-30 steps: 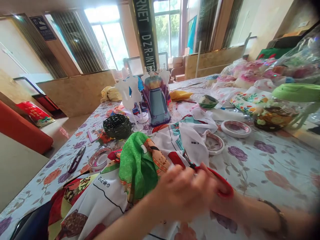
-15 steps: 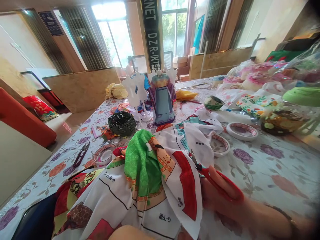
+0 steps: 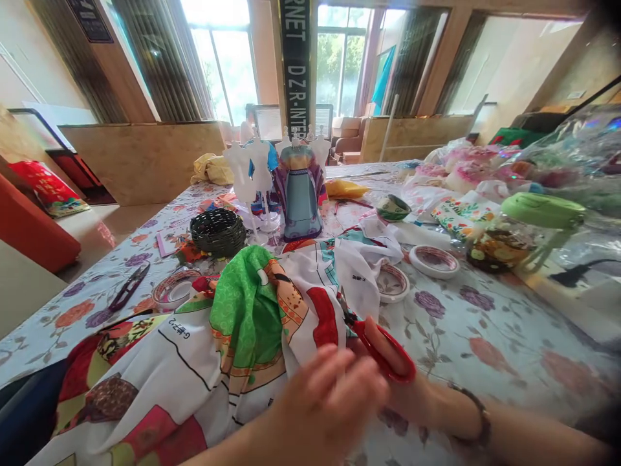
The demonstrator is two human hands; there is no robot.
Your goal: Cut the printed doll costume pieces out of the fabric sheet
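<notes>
A: Where do the red-handled scissors [image 3: 359, 329] lie relative to the fingers?

B: In the right hand [image 3: 402, 396], whose fingers are clamped on the handle, the thumb at the loop. Their long axis runs obliquely, from the loop at lower right to the blades at upper left, pointing away from the person.

A: And the printed cloth [image 3: 250, 310]?

B: It lies heaped to the left of the scissors, on the flowered tablecloth [image 3: 456, 336]; its red strip [image 3: 323, 317] is just beside the blades. The left hand [image 3: 334, 395] is on the person's side of this strip, below it in the view.

A: What is the state of the left fingers?

B: They are blurred and appear bent, close together; whether they grip anything cannot be told.

A: What else is concealed?

B: The left hand overlaps the right fingers, so contact between the hands cannot be judged. It also covers part of the cloth, whose near end is cut off below. Whether the blades are parted, or touch the fabric, is hard to make out.
</notes>
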